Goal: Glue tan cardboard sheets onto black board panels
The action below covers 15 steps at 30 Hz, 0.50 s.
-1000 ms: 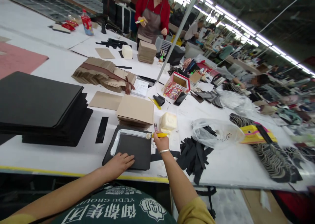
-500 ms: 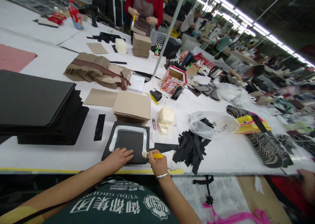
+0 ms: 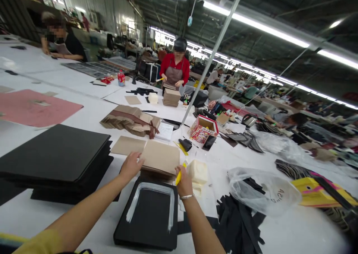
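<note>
A black panel stack (image 3: pixel 152 213) lies in front of me, with white glue in a three-sided band on its top panel. Behind it sits a stack of tan cardboard sheets (image 3: pixel 160 155). My left hand (image 3: pixel 132 167) is at the left edge of that stack, fingers curved and parted, holding nothing that I can make out. My right hand (image 3: pixel 184 183) grips a yellow-handled brush (image 3: pixel 179 176) near the cardboard's right front corner. Close beside that hand stands a cream-coloured glue container (image 3: pixel 198 172).
A tall black panel pile (image 3: pixel 58 153) stands at left. Black strips (image 3: pixel 237 224) and a clear plastic bag (image 3: pixel 263 187) lie at right. Further back are a bundled cardboard stack (image 3: pixel 125 121), a red patterned box (image 3: pixel 203 129) and a slanted metal pole (image 3: pixel 214 54). A co-worker (image 3: pixel 175 69) stands across the table.
My left hand has left the black panel for the cardboard stack. My right hand has lifted the brush off the glue band and moved it away from me. The head view has tilted up.
</note>
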Motion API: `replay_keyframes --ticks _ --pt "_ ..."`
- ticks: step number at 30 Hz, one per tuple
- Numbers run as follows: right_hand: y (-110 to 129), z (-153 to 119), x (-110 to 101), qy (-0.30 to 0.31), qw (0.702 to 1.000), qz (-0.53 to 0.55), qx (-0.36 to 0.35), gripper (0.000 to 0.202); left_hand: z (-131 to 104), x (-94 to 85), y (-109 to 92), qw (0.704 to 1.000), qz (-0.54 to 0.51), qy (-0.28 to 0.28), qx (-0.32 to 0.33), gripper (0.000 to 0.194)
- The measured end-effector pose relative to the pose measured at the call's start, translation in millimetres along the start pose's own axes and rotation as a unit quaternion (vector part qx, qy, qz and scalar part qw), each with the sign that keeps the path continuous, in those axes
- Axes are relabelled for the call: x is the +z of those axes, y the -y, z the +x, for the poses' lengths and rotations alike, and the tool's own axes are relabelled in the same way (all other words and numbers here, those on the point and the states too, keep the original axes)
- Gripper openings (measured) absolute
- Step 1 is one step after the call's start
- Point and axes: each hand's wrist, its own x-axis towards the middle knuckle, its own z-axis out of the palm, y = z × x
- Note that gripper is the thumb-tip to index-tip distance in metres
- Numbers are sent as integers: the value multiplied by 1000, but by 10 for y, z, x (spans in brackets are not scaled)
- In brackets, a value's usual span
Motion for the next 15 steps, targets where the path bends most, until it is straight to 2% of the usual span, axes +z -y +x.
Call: replay_keyframes --ticks 2,5,8,15 --pt "-33 194 175 32 996 -81 -11 27 235 60 30 999 37 17 -36 44" --pt "-82 322 321 84 986 -146 -13 31 385 149 62 994 59 76 -46 34" --pt "-122 336 338 120 977 -176 -34 33 405 191 74 989 77 119 -48 28" --pt "-194 339 319 152 972 -177 -24 34 505 229 28 977 96 179 -65 38"
